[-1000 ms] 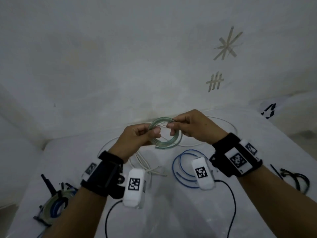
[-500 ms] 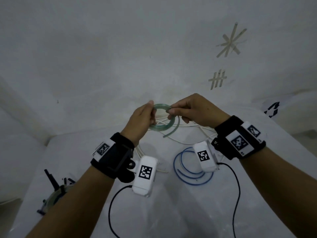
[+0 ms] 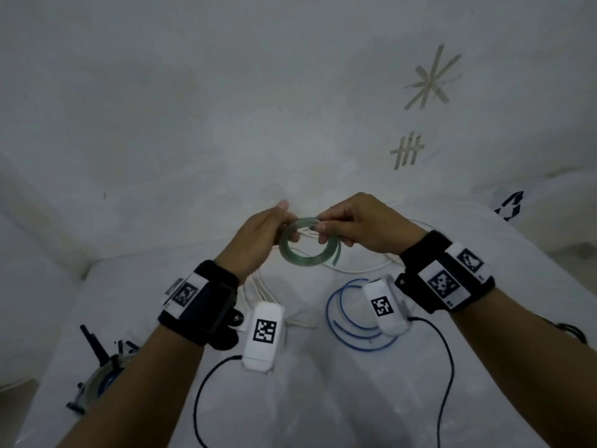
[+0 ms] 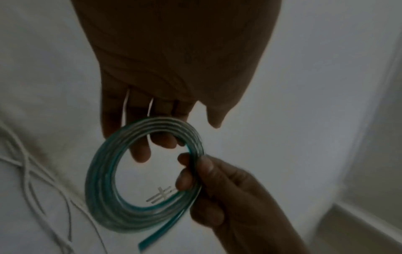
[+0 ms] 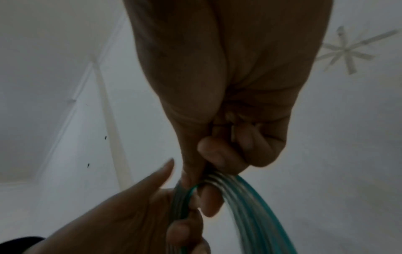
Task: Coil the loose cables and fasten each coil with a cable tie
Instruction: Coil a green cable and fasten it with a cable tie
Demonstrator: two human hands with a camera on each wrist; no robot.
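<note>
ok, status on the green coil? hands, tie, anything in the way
Both hands on the green cable coil: left hand holding one side, right hand pinching the top. Coil held above table, tail end loose. No tie visible on it. Nothing in the way.

Green cable point(image 3: 308, 242): translucent teal-green, wound into a small round coil of several turns, held in the air above the white table point(image 3: 323, 399), nearly upright. One cut end point(image 3: 336, 258) pokes free at the coil's lower right.

White cable point(image 3: 371, 270): thin, loose, lying in slack loops on the table below and behind the green coil.

Blue cable point(image 3: 342, 318): thin, in open rings flat on the table, nearer than the green coil and to its right.
</note>
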